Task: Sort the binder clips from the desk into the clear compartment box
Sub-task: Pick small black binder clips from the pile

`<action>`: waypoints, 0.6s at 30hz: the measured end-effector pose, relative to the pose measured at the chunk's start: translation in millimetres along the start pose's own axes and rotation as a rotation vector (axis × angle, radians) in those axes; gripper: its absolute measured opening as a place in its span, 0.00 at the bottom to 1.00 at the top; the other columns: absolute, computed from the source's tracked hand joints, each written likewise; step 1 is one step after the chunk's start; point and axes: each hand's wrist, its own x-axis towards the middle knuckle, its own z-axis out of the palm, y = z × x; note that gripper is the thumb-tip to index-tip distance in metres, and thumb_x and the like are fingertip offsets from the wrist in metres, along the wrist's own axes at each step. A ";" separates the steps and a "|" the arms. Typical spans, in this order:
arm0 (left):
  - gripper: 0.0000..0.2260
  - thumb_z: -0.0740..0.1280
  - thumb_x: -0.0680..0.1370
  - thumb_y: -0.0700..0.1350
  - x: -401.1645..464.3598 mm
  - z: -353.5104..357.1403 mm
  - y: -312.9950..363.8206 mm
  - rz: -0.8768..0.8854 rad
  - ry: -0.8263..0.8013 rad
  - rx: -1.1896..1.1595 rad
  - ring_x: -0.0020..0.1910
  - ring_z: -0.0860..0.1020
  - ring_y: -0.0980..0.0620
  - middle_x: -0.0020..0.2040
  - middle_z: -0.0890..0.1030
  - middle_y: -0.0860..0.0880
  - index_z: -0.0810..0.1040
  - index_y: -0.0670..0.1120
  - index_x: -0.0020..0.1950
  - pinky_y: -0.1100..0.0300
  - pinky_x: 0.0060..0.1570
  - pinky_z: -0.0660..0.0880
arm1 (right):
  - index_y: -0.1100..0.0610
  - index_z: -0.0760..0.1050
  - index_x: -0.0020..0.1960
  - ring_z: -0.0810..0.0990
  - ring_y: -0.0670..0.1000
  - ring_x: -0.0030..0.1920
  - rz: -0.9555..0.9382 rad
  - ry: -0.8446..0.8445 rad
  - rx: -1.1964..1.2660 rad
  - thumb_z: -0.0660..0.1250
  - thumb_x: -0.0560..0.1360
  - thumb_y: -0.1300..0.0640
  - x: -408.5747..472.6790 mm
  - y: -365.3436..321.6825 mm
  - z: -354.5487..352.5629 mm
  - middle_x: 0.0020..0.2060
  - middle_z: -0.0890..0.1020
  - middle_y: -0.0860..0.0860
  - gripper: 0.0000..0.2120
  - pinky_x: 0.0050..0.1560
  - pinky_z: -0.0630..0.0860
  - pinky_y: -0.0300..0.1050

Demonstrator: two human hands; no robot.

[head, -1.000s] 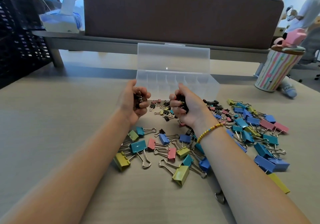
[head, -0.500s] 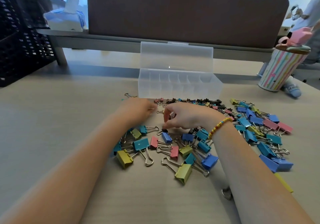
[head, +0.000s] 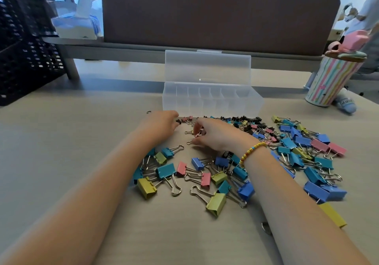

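The clear compartment box (head: 212, 103) stands open on the desk, its lid upright, and its several compartments look empty. In front of it lie many binder clips: small black and pink ones (head: 249, 123) in a row, and larger blue, teal, pink and yellow ones (head: 218, 203) nearer me and to the right. My left hand (head: 161, 123) is down on the desk with its fingertips at a small black clip (head: 178, 121); its fingers are hidden behind the back of the hand. My right hand (head: 215, 134) has thumb and forefinger curled round a small clip (head: 198, 134).
A striped cup (head: 330, 80) with a pink topper stands at the right back. At the left is a black mesh crate (head: 24, 49), with a tissue box (head: 75, 26) beside it. A brown divider panel (head: 215, 14) closes the desk's far side. A person (head: 369, 8) stands behind at the right.
A second ago both hands were raised before the box, gripping fistfuls of small black clips. They have come down onto the desk among the small clips, and hardly moved in the last half second.
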 end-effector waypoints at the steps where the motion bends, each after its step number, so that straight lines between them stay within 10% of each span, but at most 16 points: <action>1: 0.18 0.58 0.81 0.47 4.4 1.3 -0.9 -0.014 -0.011 0.001 0.65 0.71 0.44 0.68 0.72 0.44 0.67 0.45 0.70 0.53 0.63 0.67 | 0.53 0.70 0.61 0.70 0.47 0.48 -0.006 -0.018 -0.006 0.65 0.76 0.50 -0.1 0.0 0.1 0.58 0.75 0.50 0.16 0.46 0.68 0.40; 18: 0.08 0.60 0.79 0.43 0.0 -6.6 9.4 0.090 -0.157 0.319 0.39 0.71 0.50 0.32 0.67 0.50 0.69 0.43 0.40 0.58 0.44 0.71 | 0.60 0.73 0.54 0.72 0.53 0.44 -0.075 -0.055 -0.359 0.58 0.80 0.54 3.9 -14.4 11.1 0.45 0.77 0.55 0.10 0.43 0.68 0.44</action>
